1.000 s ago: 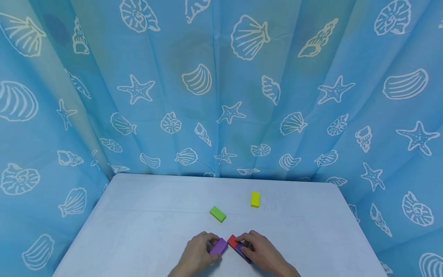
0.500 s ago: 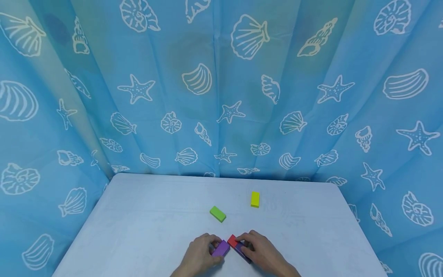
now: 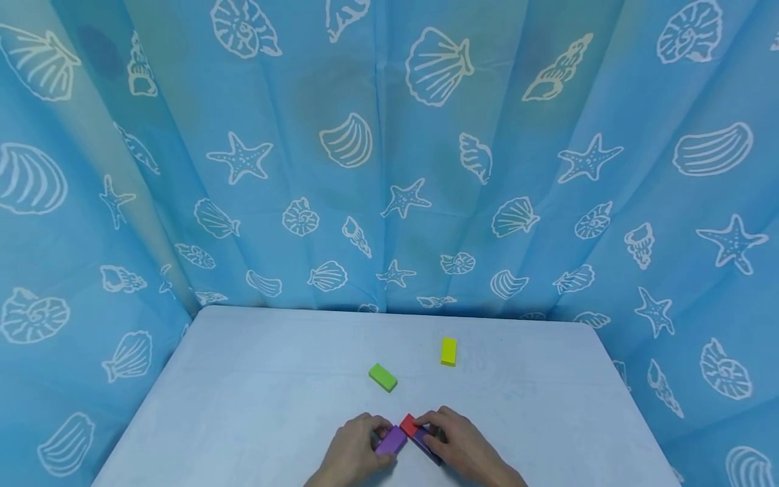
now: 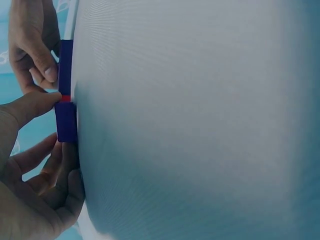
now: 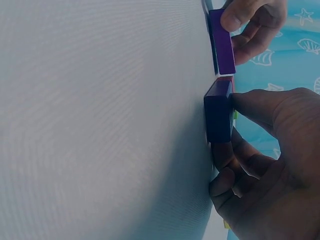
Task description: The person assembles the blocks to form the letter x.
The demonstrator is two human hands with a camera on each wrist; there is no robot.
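Near the front of the table my left hand (image 3: 354, 448) pinches a purple block (image 3: 391, 440) between thumb and fingers. The block lies at a slant, its far corner right at the red block (image 3: 408, 424). My right hand (image 3: 460, 443) grips a dark blue-purple block (image 3: 428, 449), which sits end-on behind the red one in a slanting row. In the right wrist view the thumb rests on one side of the dark block (image 5: 218, 119) and the fingers on the other. The left wrist view shows the purple block (image 4: 66, 122) close to the tabletop, under the left thumb.
A green block (image 3: 383, 377) lies slanted on the white table (image 3: 274, 379), beyond the hands. Farther back and to the right is a yellow block (image 3: 448, 352). A blue curtain (image 3: 377, 169) with shell and starfish prints hangs around the table's back and sides.
The left hand has slid the purple block a little to the right and toward the person, closer to the red and dark blocks. My right hand has stayed in place.
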